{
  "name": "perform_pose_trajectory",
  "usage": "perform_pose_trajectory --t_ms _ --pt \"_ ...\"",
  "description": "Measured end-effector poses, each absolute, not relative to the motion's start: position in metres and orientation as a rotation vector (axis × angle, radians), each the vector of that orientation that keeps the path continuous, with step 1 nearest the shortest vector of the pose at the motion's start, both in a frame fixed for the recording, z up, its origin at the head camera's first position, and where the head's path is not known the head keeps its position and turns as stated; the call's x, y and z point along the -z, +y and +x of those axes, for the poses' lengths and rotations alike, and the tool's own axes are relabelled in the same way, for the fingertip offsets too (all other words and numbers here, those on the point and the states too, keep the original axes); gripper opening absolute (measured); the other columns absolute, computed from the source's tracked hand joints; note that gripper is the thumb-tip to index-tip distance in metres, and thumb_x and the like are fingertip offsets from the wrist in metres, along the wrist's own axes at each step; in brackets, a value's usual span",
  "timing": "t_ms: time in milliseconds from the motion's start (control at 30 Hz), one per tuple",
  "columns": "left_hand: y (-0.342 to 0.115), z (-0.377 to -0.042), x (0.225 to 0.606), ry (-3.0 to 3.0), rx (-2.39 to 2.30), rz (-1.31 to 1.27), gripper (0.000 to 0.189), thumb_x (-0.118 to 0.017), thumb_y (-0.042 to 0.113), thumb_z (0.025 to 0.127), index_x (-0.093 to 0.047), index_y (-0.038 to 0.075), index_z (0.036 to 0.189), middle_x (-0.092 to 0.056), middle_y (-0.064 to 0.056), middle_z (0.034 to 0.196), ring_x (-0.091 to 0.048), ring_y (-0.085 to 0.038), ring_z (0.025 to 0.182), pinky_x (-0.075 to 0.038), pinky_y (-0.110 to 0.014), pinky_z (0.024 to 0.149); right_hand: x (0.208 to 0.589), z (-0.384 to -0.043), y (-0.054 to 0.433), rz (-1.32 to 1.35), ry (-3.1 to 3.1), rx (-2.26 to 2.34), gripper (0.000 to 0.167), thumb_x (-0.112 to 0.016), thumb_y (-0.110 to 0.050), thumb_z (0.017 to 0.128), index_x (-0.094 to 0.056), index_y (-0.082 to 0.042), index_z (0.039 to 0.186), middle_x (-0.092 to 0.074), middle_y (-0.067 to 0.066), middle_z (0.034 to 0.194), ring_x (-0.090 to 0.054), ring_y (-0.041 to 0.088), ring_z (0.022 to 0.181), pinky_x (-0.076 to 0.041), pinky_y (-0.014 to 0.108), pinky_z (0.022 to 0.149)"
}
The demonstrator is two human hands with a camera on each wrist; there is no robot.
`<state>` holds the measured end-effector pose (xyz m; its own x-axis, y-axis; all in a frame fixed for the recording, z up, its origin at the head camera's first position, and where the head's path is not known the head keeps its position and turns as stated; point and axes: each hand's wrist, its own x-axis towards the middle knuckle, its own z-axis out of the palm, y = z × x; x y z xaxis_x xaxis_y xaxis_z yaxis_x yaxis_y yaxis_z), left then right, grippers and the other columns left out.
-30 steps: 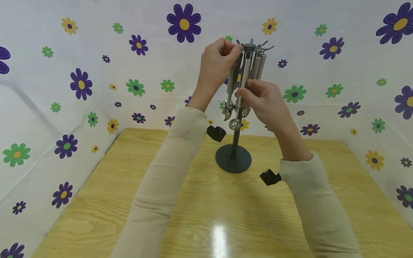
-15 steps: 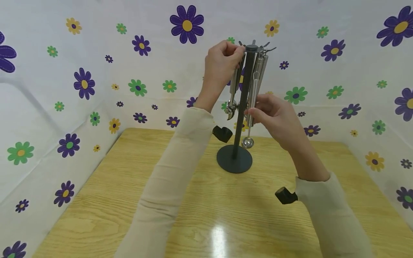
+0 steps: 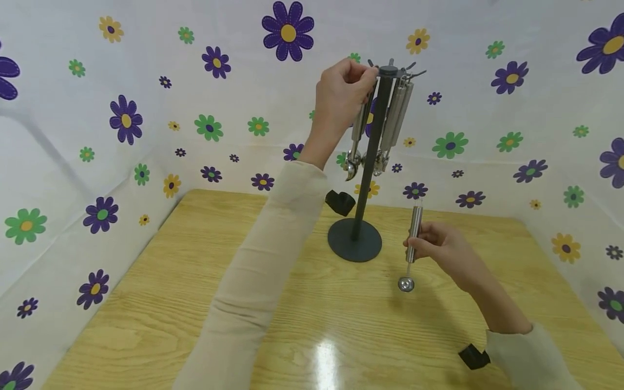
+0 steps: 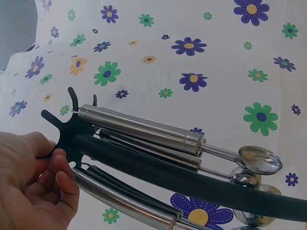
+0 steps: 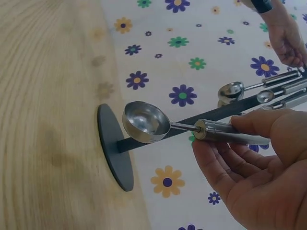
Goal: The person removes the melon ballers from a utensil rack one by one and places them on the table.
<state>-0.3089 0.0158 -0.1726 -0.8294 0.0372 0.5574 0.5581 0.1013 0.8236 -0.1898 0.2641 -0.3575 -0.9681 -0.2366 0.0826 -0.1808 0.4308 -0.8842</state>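
My right hand (image 3: 450,254) pinches a small steel scoop (image 3: 414,233) by its cylindrical handle, above the table and right of the stand. Its round bowl hangs downward in the head view; the right wrist view shows the hollow of the scoop (image 5: 146,122). Up at the top of a dark utensil stand (image 3: 372,157), my left hand (image 3: 343,92) pinches one of the hooks between thumb and fingers, as the left wrist view shows. Several steel utensils (image 3: 398,114) with round or curved heads hang from the other hooks.
The stand's round base (image 3: 355,249) rests on a wood-grain table (image 3: 219,303). Flower-patterned white cloth (image 3: 234,97) surrounds the table at the back and sides. A black wrist mount (image 3: 339,202) sticks out by the left cuff, another (image 3: 474,357) by the right.
The small scoop came off the front of the stand in my right hand and moved down and to the right, away from it. My left hand keeps hold of the stand's top.
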Motion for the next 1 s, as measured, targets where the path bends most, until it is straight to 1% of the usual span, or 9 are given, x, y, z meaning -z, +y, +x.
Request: perform_pose_trajectory --t_ms 133,267,333,467,533,667,800,867,1000 --pt "0.016 -0.31 0.172 -1.995 1.764 -0.571 0.014 -0.066 0.016 0.103 -0.07 0.002 0.103 -0.063 -0.003 0.086 -0.059 -0.014 0.074 -0.051 -0.023 0.071 0.371 -0.184 0.264 -0.362 2.563 1.587 0.031 -0.064 -0.016 0.104 -0.059 0.009 0.121 -0.07 0.016 0.107 -0.073 0.022 0.09 -0.059 0.037 0.087" --pt "0.015 -0.311 0.172 -1.991 1.766 -0.574 0.013 -0.066 0.015 0.103 -0.07 0.003 0.103 -0.063 -0.003 0.086 -0.059 -0.014 0.074 -0.051 -0.023 0.071 0.377 -0.181 0.257 -0.411 2.508 1.604 0.031 -0.065 -0.013 0.104 -0.057 0.01 0.123 -0.067 0.023 0.11 -0.073 0.022 0.09 -0.06 0.041 0.087" --pt "0.015 -0.311 0.173 -1.982 1.772 -0.579 0.013 -0.065 0.015 0.104 -0.069 0.002 0.103 -0.063 -0.004 0.085 -0.058 -0.015 0.074 -0.051 -0.024 0.071 0.379 -0.181 0.254 -0.434 2.482 1.621 0.032 -0.064 -0.013 0.104 -0.057 0.011 0.124 -0.066 0.024 0.11 -0.072 0.023 0.09 -0.06 0.043 0.086" --pt "0.015 -0.312 0.173 -1.977 1.786 -0.573 0.013 -0.066 0.015 0.103 -0.07 0.003 0.103 -0.063 -0.004 0.085 -0.058 -0.015 0.074 -0.051 -0.024 0.071 0.382 -0.183 0.252 -0.44 2.449 1.642 0.035 -0.064 -0.012 0.104 -0.053 0.012 0.127 -0.065 0.022 0.109 -0.072 0.023 0.09 -0.06 0.041 0.086" --pt "0.015 -0.311 0.174 -1.972 1.795 -0.571 0.013 -0.066 0.015 0.103 -0.069 0.003 0.103 -0.063 -0.004 0.085 -0.059 -0.015 0.073 -0.051 -0.024 0.071 0.385 -0.186 0.255 -0.421 2.454 1.639 0.037 -0.063 -0.013 0.105 -0.052 0.013 0.129 -0.065 0.024 0.11 -0.072 0.024 0.089 -0.06 0.039 0.086" --pt "0.017 -0.311 0.174 -1.966 1.802 -0.572 0.012 -0.066 0.015 0.103 -0.069 0.003 0.102 -0.063 -0.003 0.084 -0.059 -0.015 0.072 -0.051 -0.024 0.07 0.39 -0.197 0.265 -0.371 2.474 1.637 0.038 -0.062 -0.015 0.105 -0.052 0.013 0.129 -0.064 0.025 0.11 -0.072 0.025 0.089 -0.06 0.042 0.087" --pt "0.017 -0.311 0.175 -1.963 1.802 -0.571 0.012 -0.066 0.015 0.103 -0.069 0.003 0.102 -0.063 -0.003 0.083 -0.059 -0.015 0.072 -0.051 -0.024 0.07 0.396 -0.208 0.274 -0.335 2.483 1.627 0.037 -0.061 -0.019 0.106 -0.054 0.011 0.126 -0.064 0.025 0.112 -0.072 0.026 0.092 -0.058 0.036 0.089" --pt "0.017 -0.311 0.175 -1.961 1.805 -0.574 0.013 -0.066 0.014 0.103 -0.069 0.003 0.102 -0.064 -0.004 0.083 -0.059 -0.015 0.072 -0.052 -0.024 0.07 0.399 -0.213 0.279 -0.312 2.492 1.606 0.039 -0.06 -0.022 0.107 -0.053 0.011 0.127 -0.064 0.025 0.115 -0.072 0.026 0.094 -0.056 0.033 0.091" --pt "0.019 -0.311 0.176 -1.951 1.811 -0.582 0.012 -0.066 0.014 0.103 -0.07 0.002 0.102 -0.065 -0.004 0.084 -0.059 -0.015 0.072 -0.052 -0.024 0.07 0.403 -0.222 0.286 -0.273 2.495 1.578 0.042 -0.06 -0.025 0.107 -0.054 0.01 0.129 -0.065 0.024 0.117 -0.072 0.026 0.097 -0.053 0.04 0.097"
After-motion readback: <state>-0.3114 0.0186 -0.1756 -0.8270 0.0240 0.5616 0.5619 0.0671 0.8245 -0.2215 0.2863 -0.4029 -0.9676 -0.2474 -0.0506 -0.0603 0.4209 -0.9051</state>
